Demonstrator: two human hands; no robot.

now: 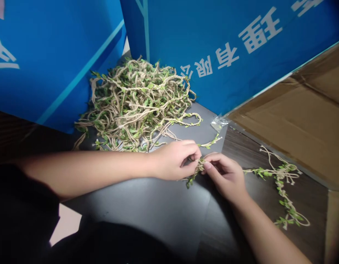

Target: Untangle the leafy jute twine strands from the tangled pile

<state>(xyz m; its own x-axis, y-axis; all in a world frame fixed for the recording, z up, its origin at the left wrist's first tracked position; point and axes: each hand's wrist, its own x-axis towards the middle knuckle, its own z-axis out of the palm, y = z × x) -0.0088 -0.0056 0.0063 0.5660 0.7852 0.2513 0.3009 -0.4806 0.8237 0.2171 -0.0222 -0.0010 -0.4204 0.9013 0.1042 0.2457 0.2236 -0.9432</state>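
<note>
Between my two hands is a short bunch of braided cord with green leaves (198, 168). My left hand (176, 159) pinches it from the left, thumb and fingers pressed together. From the right, my right hand (227, 172) grips the same cord between thumb and forefinger. The fingers partly hide the cord. Just beyond my left hand lies a large tangled heap of similar leafy cords (139, 106), with loops and loose ends sticking out. To the right of my right hand, another leafy cord (286, 194) lies on the dark wood-look surface.
Blue panels with white lettering (169, 33) stand behind and to the left of the heap. A brown cardboard box (298, 117) is at the right. A small clear plastic bag (219, 123) lies near the panel's foot. Under my hands is a grey surface (147, 209).
</note>
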